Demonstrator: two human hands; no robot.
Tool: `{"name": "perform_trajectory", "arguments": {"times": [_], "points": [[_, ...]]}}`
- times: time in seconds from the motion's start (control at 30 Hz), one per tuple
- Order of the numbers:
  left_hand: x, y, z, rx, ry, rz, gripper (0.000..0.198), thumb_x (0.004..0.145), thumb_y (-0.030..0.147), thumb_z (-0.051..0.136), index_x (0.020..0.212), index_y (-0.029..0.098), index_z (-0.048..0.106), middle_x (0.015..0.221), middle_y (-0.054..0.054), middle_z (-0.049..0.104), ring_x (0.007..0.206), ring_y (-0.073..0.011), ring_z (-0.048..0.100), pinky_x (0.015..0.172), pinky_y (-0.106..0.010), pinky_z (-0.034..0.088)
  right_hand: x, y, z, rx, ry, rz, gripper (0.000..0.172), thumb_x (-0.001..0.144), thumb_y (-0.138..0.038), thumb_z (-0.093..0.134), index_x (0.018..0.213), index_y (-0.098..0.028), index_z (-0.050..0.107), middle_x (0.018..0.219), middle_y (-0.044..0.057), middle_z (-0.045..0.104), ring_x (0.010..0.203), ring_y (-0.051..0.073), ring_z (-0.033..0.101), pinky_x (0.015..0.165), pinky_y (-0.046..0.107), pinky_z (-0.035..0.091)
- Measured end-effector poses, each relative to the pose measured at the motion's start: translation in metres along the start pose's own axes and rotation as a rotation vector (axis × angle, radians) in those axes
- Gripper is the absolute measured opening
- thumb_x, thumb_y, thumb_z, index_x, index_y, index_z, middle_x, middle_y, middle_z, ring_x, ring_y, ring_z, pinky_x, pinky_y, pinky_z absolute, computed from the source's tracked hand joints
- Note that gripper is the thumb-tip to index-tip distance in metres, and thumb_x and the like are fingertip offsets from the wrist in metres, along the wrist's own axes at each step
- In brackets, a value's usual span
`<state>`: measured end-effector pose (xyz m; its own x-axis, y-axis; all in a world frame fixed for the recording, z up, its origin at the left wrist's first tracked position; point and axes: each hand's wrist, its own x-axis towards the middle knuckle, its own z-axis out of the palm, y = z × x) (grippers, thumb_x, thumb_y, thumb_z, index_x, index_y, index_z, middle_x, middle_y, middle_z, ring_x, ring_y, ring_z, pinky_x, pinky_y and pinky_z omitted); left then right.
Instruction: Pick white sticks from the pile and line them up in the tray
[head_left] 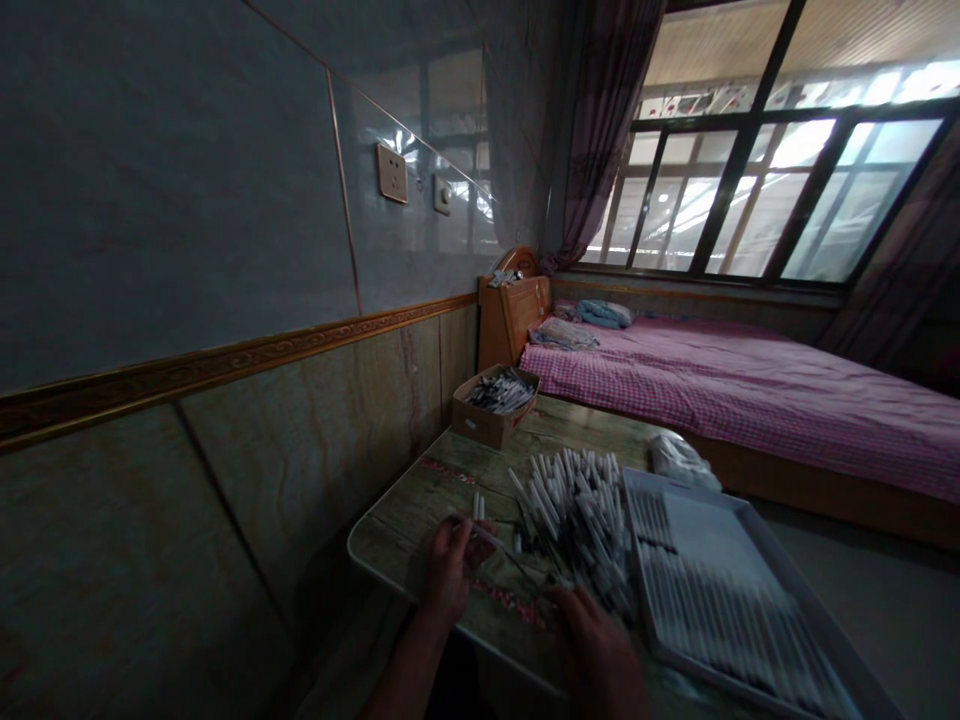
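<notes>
1 white pen [486, 537] sits gripped in the left hand [450, 565]; right hand [600, 660] fingers unclear.

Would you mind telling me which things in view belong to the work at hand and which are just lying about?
Part of the work:
left hand, holding white tubes
right hand
loose pile of tubes
white tray of lined-up tubes
cardboard box of tubes

Just lying about:
plastic bag
pink gingham bed
wall socket
</notes>
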<state>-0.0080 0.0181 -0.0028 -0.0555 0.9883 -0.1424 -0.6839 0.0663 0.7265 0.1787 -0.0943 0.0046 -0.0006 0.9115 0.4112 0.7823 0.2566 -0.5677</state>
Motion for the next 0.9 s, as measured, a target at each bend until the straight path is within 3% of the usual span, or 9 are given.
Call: {"name": "perform_trajectory", "arguments": {"times": [0.2,0.3,0.4,0.57,0.7,0.77,0.83,0.9], "points": [[-0.007,0.003,0.000,0.097,-0.094,-0.049,0.048,0.057,0.044,0.088,0.085,0.018,0.059,0.071,0.000,0.073,0.062,-0.0182,0.072,0.054,-0.026,0.057,0.019,-0.020,-0.021,0.110,-0.043,0.011,0.023,0.087,-0.022,0.051,0.092,-0.029,0.073,0.088,0.003,0.073,0.074,0.018,0.070,0.064,0.023,0.049],[-0.008,0.001,-0.003,0.113,-0.155,-0.120,0.046,0.059,0.044,0.088,0.086,0.018,0.061,0.073,-0.001,0.074,0.060,-0.0161,0.071,0.054,-0.025,0.056,0.032,-0.026,-0.011,0.302,-0.048,0.056,0.023,0.084,-0.022,0.055,0.099,-0.025,0.073,0.086,0.004,0.074,0.076,0.018,0.069,0.067,0.024,0.049],[-0.009,0.001,-0.005,0.079,-0.205,-0.216,0.044,0.060,0.041,0.089,0.087,0.018,0.063,0.072,-0.001,0.074,0.058,-0.0153,0.070,0.051,-0.023,0.054,0.050,-0.029,0.007,0.455,-0.089,0.158,0.024,0.076,-0.024,0.063,0.097,-0.022,0.073,0.063,-0.002,0.066,0.057,0.015,0.061,0.054,0.022,0.042],[-0.008,0.008,-0.005,-0.033,-0.117,-0.279,0.029,0.064,0.025,0.089,0.081,0.015,0.067,0.064,0.001,0.071,0.054,-0.0123,0.068,0.048,-0.018,0.053,0.080,-0.037,0.029,0.573,-0.011,0.254,0.019,0.064,-0.035,0.072,0.075,-0.019,0.071,0.055,-0.005,0.056,0.053,0.012,0.051,0.051,0.021,0.037],[-0.001,0.009,-0.006,-0.196,0.028,-0.272,0.007,0.080,0.008,0.073,0.080,0.014,0.069,0.064,0.001,0.072,0.051,-0.0088,0.067,0.046,-0.014,0.051,0.091,-0.038,0.037,0.780,0.046,0.283,0.046,0.086,-0.058,0.046,0.084,-0.018,0.069,0.055,-0.003,0.055,0.048,0.013,0.048,0.048,0.023,0.039],[0.004,0.008,-0.007,-0.295,0.086,-0.300,0.014,0.088,0.006,0.063,0.078,0.014,0.069,0.064,0.001,0.072,0.051,-0.0090,0.067,0.045,-0.015,0.052,0.090,-0.034,0.041,0.709,0.101,0.297,0.049,0.091,-0.058,0.039,0.087,-0.018,0.069,0.061,0.000,0.060,0.053,0.015,0.054,0.051,0.025,0.042],[0.010,0.008,-0.010,-0.382,0.086,-0.340,0.022,0.092,0.007,0.056,0.076,0.015,0.068,0.063,0.000,0.072,0.053,-0.0099,0.069,0.048,-0.016,0.054,0.086,-0.030,0.045,0.485,0.119,0.241,0.034,0.090,-0.046,0.048,0.089,-0.019,0.070,0.079,0.005,0.069,0.072,0.019,0.064,0.063,0.026,0.047],[0.013,0.007,-0.012,-0.428,0.059,-0.360,0.023,0.094,0.009,0.055,0.076,0.016,0.069,0.064,0.000,0.073,0.056,-0.0105,0.070,0.051,-0.017,0.056,0.081,-0.030,0.051,0.222,0.038,0.158,0.022,0.087,-0.029,0.054,0.096,-0.021,0.071,0.096,0.007,0.071,0.083,0.020,0.067,0.069,0.025,0.047]]}}
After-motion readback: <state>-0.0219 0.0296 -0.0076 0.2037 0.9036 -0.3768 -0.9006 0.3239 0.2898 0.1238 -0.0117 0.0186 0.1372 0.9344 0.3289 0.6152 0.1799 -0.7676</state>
